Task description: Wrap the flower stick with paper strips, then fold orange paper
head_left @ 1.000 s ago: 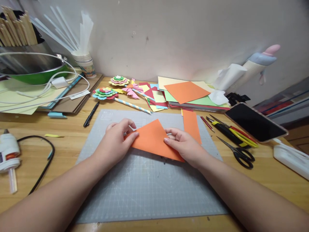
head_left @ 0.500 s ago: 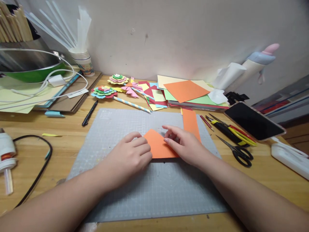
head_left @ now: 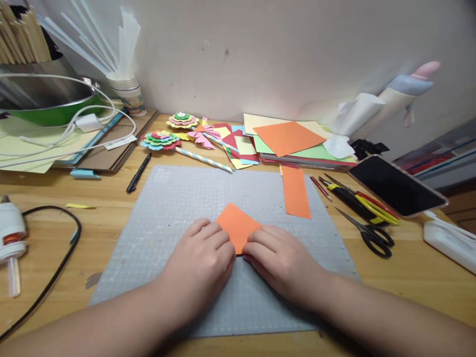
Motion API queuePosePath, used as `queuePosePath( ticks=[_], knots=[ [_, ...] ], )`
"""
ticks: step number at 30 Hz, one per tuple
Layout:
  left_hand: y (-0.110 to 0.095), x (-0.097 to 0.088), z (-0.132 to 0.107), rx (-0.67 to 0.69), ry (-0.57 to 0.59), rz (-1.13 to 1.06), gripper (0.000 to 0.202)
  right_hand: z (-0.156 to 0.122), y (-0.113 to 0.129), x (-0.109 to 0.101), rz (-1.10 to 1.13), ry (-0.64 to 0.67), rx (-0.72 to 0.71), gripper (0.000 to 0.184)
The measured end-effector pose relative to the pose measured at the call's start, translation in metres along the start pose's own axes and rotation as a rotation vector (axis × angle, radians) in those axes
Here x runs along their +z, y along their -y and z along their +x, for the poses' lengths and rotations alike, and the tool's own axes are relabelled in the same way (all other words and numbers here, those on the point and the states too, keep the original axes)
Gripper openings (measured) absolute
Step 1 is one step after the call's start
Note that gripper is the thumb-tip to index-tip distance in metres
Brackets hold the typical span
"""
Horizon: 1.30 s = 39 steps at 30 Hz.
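A folded orange paper (head_left: 238,228) lies on the grey cutting mat (head_left: 178,198), only its pointed upper part showing. My left hand (head_left: 203,263) covers its left side, fingers curled and pressed down on it. My right hand (head_left: 280,260) covers its right side the same way, fingers bent onto the paper. The two hands nearly meet at the paper's lower tip. An orange paper strip (head_left: 295,192) lies on the mat to the upper right, apart from both hands.
Black scissors (head_left: 370,233), craft knives (head_left: 353,196) and a phone (head_left: 396,184) lie at the right. A stack of coloured paper (head_left: 290,141) and paper flowers (head_left: 161,140) sit behind the mat. A black pen (head_left: 139,173), a glue gun (head_left: 11,233) and its black cable (head_left: 55,267) are at the left.
The orange paper went from a wide triangle to a smaller folded shape. Both hands came toward me and closer together, pressing down on it.
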<state>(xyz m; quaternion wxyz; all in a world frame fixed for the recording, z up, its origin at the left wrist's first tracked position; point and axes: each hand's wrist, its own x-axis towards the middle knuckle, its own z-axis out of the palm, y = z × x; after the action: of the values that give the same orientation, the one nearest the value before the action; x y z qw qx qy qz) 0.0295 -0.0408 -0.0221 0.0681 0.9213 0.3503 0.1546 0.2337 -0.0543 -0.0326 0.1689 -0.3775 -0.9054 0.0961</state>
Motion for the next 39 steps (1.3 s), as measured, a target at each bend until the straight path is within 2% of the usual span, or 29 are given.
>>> queuePosePath(
  ticks=[5,11,16,21,26,33,39],
  knots=[
    [-0.009,-0.001,-0.013,-0.086,-0.092,-0.111,0.021,-0.01,0.005,0.0,0.06,-0.061,0.032,0.023],
    [-0.011,-0.002,-0.015,-0.178,-0.028,-0.133,0.015,-0.008,0.002,-0.002,0.245,0.001,0.13,0.012],
    [-0.013,-0.001,-0.012,-0.129,-0.019,-0.054,0.022,-0.003,0.002,-0.003,0.294,0.057,0.172,0.003],
    [-0.012,0.001,-0.007,-0.053,-0.082,0.083,0.025,0.0,0.0,-0.001,0.182,0.015,0.104,0.015],
    [-0.008,0.005,-0.003,-0.051,-0.086,0.102,0.022,0.003,-0.002,0.001,0.135,-0.021,0.1,0.019],
    [-0.008,0.005,-0.001,-0.126,-0.01,0.02,0.022,0.006,-0.003,0.003,0.263,-0.001,0.183,0.008],
    [-0.009,0.001,0.001,-0.272,0.062,-0.072,0.017,0.008,0.0,0.001,0.263,-0.01,0.275,0.006]
  ],
)
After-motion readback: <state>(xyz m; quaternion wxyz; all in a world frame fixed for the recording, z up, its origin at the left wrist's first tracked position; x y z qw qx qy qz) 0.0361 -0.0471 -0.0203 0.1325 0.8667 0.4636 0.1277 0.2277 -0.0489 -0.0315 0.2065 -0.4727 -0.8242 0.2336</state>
